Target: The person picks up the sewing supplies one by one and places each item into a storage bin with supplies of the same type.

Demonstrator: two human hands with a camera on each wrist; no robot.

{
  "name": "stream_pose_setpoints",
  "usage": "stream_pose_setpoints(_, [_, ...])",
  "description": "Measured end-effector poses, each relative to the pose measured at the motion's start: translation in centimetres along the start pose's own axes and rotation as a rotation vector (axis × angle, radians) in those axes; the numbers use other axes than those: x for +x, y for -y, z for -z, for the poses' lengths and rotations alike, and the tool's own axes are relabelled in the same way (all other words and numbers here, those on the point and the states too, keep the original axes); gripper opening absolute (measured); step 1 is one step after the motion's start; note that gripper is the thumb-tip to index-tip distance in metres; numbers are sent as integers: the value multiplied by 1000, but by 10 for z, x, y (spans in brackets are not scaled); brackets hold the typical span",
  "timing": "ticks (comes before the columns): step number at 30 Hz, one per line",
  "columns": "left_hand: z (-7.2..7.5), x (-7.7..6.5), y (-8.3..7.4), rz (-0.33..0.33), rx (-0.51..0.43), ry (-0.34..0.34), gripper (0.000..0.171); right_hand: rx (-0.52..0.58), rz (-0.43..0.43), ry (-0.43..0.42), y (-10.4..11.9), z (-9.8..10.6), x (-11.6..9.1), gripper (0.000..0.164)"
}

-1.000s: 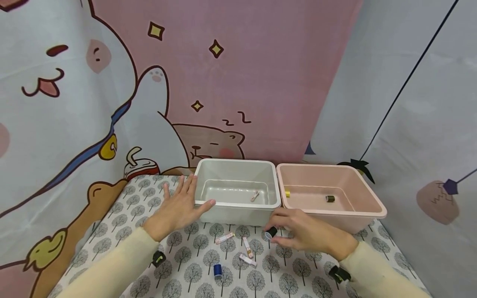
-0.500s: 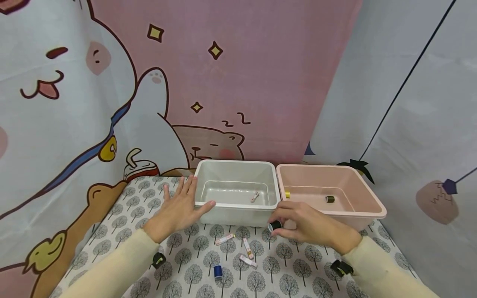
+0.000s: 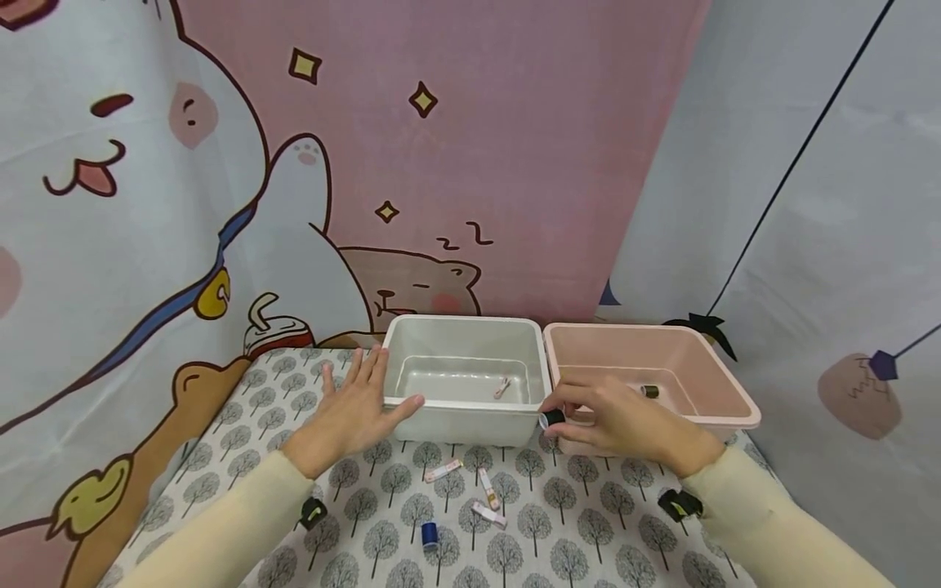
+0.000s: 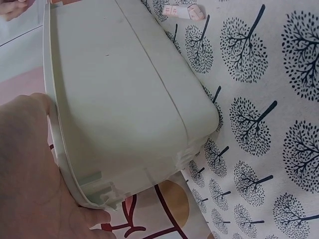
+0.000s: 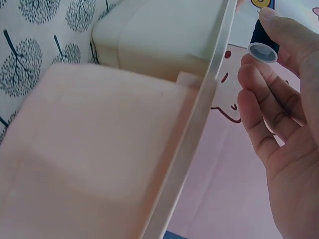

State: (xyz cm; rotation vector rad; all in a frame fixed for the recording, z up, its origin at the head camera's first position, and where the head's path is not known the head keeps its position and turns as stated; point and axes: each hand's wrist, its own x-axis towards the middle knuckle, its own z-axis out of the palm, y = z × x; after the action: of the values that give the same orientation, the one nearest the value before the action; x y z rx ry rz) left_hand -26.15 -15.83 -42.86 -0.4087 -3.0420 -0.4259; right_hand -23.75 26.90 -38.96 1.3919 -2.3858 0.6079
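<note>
A small black spool of thread [image 3: 552, 419] is pinched between the thumb and fingertips of my right hand [image 3: 617, 416], close in front of the pink bin [image 3: 724, 420]. In the right wrist view the spool [image 5: 263, 45] shows its pale round end, just past the bin's rim. My left hand [image 3: 345, 416] rests with spread fingers on the near left corner of the white bin [image 3: 463, 425]; in the left wrist view the rim [image 4: 62, 154] lies under that hand. Inside the white bin is a small pale printed strip [image 3: 502, 387]. An olive spool [image 3: 650, 391] lies in the pink bin.
On the tree-print cloth [image 3: 382, 563] lie a blue spool [image 3: 430, 536] and several small folded pale strips [image 3: 488, 488], in front of the white bin. The two bins stand side by side against a printed cartoon backdrop [image 3: 515, 163].
My right hand has moved up and to the right with the black spool, from over the cloth to the front of the pink bin. The left hand has stayed in place.
</note>
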Motion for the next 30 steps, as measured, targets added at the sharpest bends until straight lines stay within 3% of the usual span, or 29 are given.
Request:
stream_pose_setpoints(5, [-1, 0, -1, -3, 4, 3, 124, -4, -79, 3, -4, 5, -4, 26])
stream_pose_setpoints(10, [0, 0, -1, -5, 3, 5, 124, -120, -196, 35, -8, 15, -7, 26])
stream_pose_setpoints(20, [-2, -1, 0, -4, 6, 1, 124, -61, -56, -70, -30, 22, 3, 32])
stream_pose_setpoints(25, [-2, -1, -1, -3, 14, 3, 124, -109, -93, -63, -38, 29, 5, 29])
stream_pose_setpoints(30, [-1, -1, -1, -2, 20, 2, 123, -246, -226, 3, -44, 40, 4, 23])
